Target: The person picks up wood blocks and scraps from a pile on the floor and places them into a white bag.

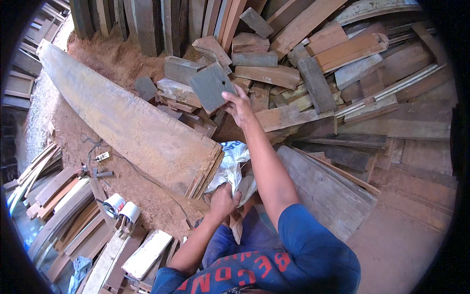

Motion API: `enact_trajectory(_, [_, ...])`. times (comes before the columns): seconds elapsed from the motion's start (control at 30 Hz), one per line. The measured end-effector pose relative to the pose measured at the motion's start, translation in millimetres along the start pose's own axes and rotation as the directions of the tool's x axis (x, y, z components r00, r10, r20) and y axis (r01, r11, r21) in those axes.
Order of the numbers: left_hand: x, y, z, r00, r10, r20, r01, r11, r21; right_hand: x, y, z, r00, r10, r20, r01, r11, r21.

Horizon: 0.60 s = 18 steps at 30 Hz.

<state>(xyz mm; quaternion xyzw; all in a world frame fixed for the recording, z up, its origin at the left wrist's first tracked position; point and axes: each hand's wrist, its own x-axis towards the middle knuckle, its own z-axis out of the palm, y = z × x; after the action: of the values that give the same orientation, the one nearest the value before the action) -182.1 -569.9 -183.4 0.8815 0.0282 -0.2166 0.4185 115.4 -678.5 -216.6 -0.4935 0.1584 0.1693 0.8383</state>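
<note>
A flat grey offcut of weathered wood [211, 87] with a small dark hole is in my right hand [238, 104], thumb on its upper face. It is held out over a heap of wood scraps. Close to my body, my left hand [223, 200] grips the gathered edge of a white plastic sack [232, 165] with blue printing. The sack hangs beside the cut end of a long thick plank [147, 125], and its inside is mostly hidden. Sawdust coats the plank's top.
Loose wood blocks [267, 75] pile up ahead, below upright boards [147, 25] and reddish sawdust [114, 55]. A wide grey board [330, 187] leans at right. At left are a cable with a power socket [103, 156], a hammer [102, 173], white cups [129, 212] and stacked planks [62, 228].
</note>
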Motion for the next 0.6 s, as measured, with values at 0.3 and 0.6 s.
enact_trajectory(0.3, [20, 3, -7, 0.962, -0.226, 0.153, 0.269, 0.881, -0.39, -45, 15, -37, 0.973, -0.04, -0.228, -0.022, 0.964, -0.266])
enact_trajectory(0.6, [56, -61, 48, 0.717, -0.66, 0.227, 0.698, 0.677, -0.236, -128, -10, -145, 0.978, -0.054, -0.203, -0.039, 0.901, -0.431])
